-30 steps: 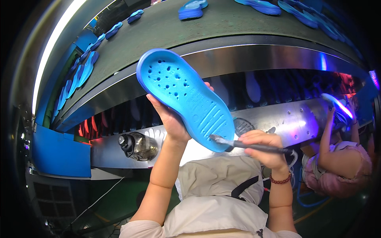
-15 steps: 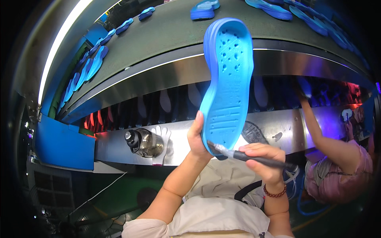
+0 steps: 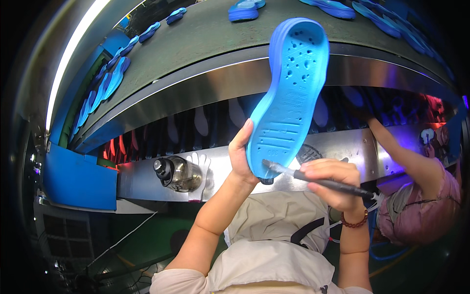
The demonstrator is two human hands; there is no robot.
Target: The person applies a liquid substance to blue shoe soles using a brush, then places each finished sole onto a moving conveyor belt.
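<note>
Blue shoe sole, seen from the head camera, is held up at a slant above the wearer's lap, in front of a metal counter. Its wider end with a cluster of small holes is at the top, and a band of raised bars crosses its lower half. The left hand grasps the sole's lower left edge, with the thumb along the side and the other fingers mostly hidden behind it. The right hand has its fingers wrapped around a dark-handled brush, whose tip is at the sole's lower end. A beaded bracelet circles the right wrist, and a beige apron covers the wearer's front.

To the left on the counter, a clear bottle with a black cap lies just beside a white glove. Behind the sole, a green conveyor belt curves across the top, carrying more blue soles. Beneath it, pale and dark sole shapes stand in shadow. At far right, a co-worker in pink reaches toward that shadowed space.
</note>
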